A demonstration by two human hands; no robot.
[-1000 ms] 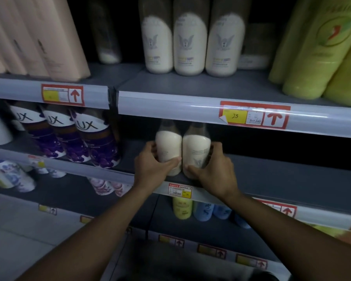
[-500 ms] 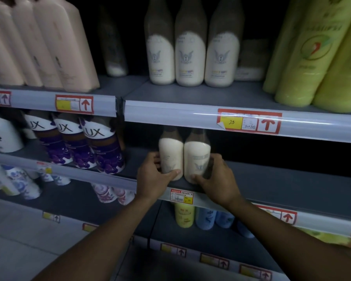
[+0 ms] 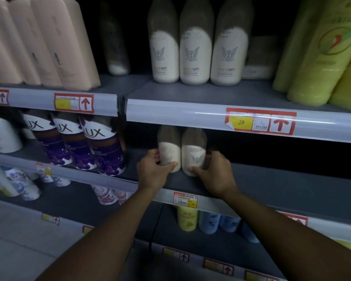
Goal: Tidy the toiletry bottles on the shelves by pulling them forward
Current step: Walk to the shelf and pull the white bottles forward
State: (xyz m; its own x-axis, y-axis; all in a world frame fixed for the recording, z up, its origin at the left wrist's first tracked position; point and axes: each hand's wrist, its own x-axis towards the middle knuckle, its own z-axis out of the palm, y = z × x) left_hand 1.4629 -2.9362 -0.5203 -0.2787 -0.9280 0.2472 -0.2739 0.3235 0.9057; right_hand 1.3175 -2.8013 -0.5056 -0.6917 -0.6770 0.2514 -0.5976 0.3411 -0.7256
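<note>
Left hand (image 3: 153, 172) grips left white bottle (image 3: 169, 151); right hand (image 3: 213, 173) grips right white bottle (image 3: 194, 152); arms extended, bottles touching.

I have one view only, from the head; it faces forward and down, close against the shelves (image 3: 221, 116).

Cream bottles (image 3: 195, 57): five. LUX bottles (image 3: 101, 147): three. Pink bottles (image 3: 65, 43): four visible. Hands (image 3: 152, 171): two.
</note>
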